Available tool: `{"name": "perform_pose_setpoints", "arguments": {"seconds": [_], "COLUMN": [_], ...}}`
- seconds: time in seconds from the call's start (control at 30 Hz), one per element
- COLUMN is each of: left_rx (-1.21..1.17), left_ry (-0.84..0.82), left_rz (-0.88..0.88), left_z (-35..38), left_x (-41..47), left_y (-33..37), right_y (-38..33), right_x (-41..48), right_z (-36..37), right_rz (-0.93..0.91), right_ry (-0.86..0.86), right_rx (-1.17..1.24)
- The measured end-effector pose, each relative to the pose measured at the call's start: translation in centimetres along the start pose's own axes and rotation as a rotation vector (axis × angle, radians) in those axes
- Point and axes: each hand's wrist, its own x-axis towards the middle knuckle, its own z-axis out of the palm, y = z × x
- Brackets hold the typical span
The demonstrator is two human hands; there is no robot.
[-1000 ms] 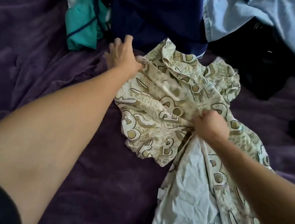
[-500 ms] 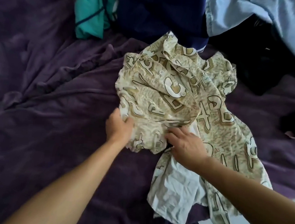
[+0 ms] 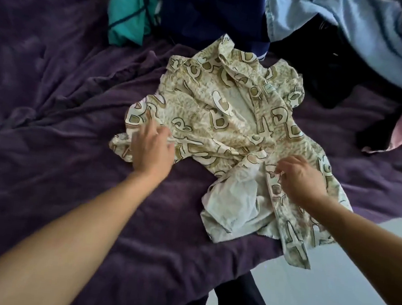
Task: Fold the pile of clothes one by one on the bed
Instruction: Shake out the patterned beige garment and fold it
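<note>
Spreading a patterned shirt (image 3: 225,105) flat on the bed (image 3: 49,110), ahead of folding.

At the far left of the unsorted pile, a teal garment (image 3: 127,16) is waiting its turn. The left hand (image 3: 152,151) is pressing on the shirt's left edge with its fingers (image 3: 151,128) straight and apart, probably pinning that side so the cloth is not dragging. The shirt is lying crumpled mid-bed, collar away from the person, with its hem hanging over the near edge. The right hand (image 3: 299,178) is curling its fingers (image 3: 285,163) together on the front strip, seemingly pinching it to pull the pale turned-over panel straight. A light blue garment (image 3: 347,26) is lying heaped beyond.
</note>
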Motion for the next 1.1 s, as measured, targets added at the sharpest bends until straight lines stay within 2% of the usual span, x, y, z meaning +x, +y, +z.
{"name": "perform_pose_setpoints", "arguments": {"seconds": [0.03,0.1,0.17,0.2,0.23,0.3,0.37,0.47,0.53,0.6,0.63,0.7,0.73,0.77,0.8,0.83,0.9,0.93,1.0,1.03,1.1], "left_rx": [-0.049,-0.083,-0.132,-0.177,-0.216,-0.236,-0.194,-0.223,-0.267,-0.283,-0.282,-0.258,-0.263,-0.296,-0.362,-0.418,-0.315,-0.183,0.019,0.044,-0.052], "left_ry": [-0.065,-0.316,-0.603,-0.681,-0.708,-0.638,-0.448,-0.049,0.073,0.052,-0.034,-0.357,-0.524,-0.608,-0.549,-0.381,-0.143,-0.160,-0.397,-0.470,-0.388], "left_rz": [0.031,-0.030,-0.211,-0.295,-0.358,-0.385,-0.285,0.045,0.252,0.445,0.533,0.636,0.609,0.541,0.454,0.361,0.137,0.040,-0.064,-0.091,-0.059], "left_z": [0.6,2.3,4.3,5.2,5.9,6.5,5.8,3.7,2.4,1.9,2.0,2.7,3.2,3.4,3.7,3.9,4.7,5.1,5.8,6.3,7.5], "left_x": [-2.4,-6.7,-9.7,-10.5,-10.9,-11.3,-11.3,-11.5,-12.4,-14.4,-15.9,-18.9,-20.2,-21.3,-22.0,-22.5,-22.8,-22.7,-22.7,-22.5,-21.9], "left_y": [1.8,5.1,7.3,8.1,8.4,9.0,9.5,9.9,11.2,13.7,15.4,18.6,19.7,20.4,20.5,20.4,18.7,17.6,16.0,15.7,15.9], "right_y": [-0.7,-2.5,-3.9,-4.1,-4.1,-3.1,-1.5,0.7,1.8,2.5,3.0,4.7,6.0,7.5,9.0,10.5,13.0,14.1,15.2,15.5,15.4], "right_x": [-0.8,-2.3,-3.7,-4.3,-5.2,-6.9,-8.3,-9.5,-9.7,-10.0,-10.2,-10.8,-11.2,-11.5,-11.8,-12.0,-12.3,-12.4,-12.7,-12.8,-12.8], "right_z": [-0.2,0.0,1.0,1.6,2.3,3.2,3.2,1.5,0.0,-1.1,-1.3,-1.3,-1.4,-1.5,-1.7,-2.0,-2.4,-2.4,-1.8,-1.3,0.1], "right_rz": [0.018,0.069,0.152,0.202,0.244,0.296,0.349,0.405,0.386,0.295,0.265,0.255,0.271,0.295,0.317,0.331,0.336,0.321,0.214,0.149,0.038], "right_ry": [0.023,-0.027,-0.174,-0.252,-0.303,-0.330,-0.232,-0.032,0.091,0.080,0.027,-0.069,-0.080,-0.064,-0.031,0.001,0.011,-0.046,-0.213,-0.258,-0.192], "right_rx": [0.018,0.034,-0.058,-0.120,-0.168,-0.144,0.003,0.305,0.447,0.515,0.543,0.535,0.488,0.431,0.378,0.340,0.290,0.248,0.092,0.030,0.084]}}
